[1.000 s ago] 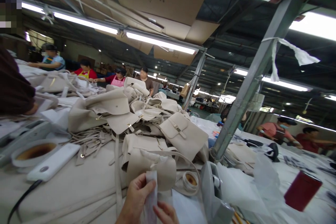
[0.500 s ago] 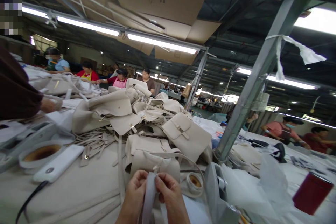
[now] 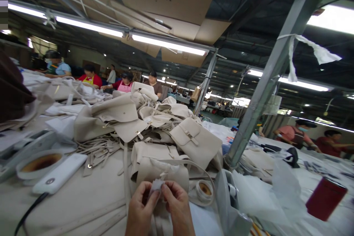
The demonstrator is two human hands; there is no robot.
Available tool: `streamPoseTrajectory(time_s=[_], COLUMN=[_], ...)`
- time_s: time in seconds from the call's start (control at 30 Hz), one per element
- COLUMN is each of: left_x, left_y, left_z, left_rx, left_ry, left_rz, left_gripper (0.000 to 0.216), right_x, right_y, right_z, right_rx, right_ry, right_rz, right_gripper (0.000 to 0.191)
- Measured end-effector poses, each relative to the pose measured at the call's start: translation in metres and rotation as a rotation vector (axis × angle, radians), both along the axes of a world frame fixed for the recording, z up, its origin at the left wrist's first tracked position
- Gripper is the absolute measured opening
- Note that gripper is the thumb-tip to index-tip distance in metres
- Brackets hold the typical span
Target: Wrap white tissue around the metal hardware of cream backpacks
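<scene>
Pale strip (image 3: 156, 185) pinched between left hand (image 3: 141, 210) and right hand (image 3: 178, 208).
Both hands are closed on the strip's top end, fingertips together; a cream bag (image 3: 162, 171) lies just beyond them; a small pot (image 3: 204, 188) stands right of the right hand; end-folding is judged in hand; an even two-handed hold is called for next.

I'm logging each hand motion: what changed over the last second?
The right hand came up from lower down and joined the left hand. Both now pinch the top end of the pale strip, which the left hand first held upright. The co-worker's dark sleeve at the left drew back. The pile of cream bags, small pot and red cup stayed put.
</scene>
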State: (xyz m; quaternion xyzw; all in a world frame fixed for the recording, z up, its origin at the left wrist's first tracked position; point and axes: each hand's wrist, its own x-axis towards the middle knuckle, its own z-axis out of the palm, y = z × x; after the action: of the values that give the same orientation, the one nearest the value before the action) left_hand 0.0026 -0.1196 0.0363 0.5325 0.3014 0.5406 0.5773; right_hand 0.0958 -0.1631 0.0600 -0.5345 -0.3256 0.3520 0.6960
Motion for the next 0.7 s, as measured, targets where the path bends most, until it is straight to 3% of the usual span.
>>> streamPoseTrajectory(time_s=[0.17,0.33,0.43,0.53,0.7], left_x=[-0.006,0.001,0.007,0.011,0.005], left_y=[0.001,0.001,0.003,0.004,0.006], left_z=[0.007,0.014,0.014,0.012,0.005], left_rx=[0.031,-0.324,-0.418,-0.338,0.021], left_ry=[-0.019,-0.172,-0.259,-0.272,-0.094], left_rz=[-0.009,-0.215,-0.292,-0.203,0.035], left_gripper=[0.035,0.046,0.049,0.047,0.026], right_x=[0.001,-0.001,-0.002,0.0,0.004], right_y=[-0.002,-0.002,0.0,0.001,0.001], right_z=[0.0,0.004,0.003,-0.001,-0.005], right_rx=[0.021,0.006,0.025,0.034,0.07], right_ry=[0.011,0.019,0.065,0.076,0.019], right_rz=[0.017,0.053,0.08,0.08,0.075], right_gripper=[0.046,0.044,0.04,0.039,0.035])
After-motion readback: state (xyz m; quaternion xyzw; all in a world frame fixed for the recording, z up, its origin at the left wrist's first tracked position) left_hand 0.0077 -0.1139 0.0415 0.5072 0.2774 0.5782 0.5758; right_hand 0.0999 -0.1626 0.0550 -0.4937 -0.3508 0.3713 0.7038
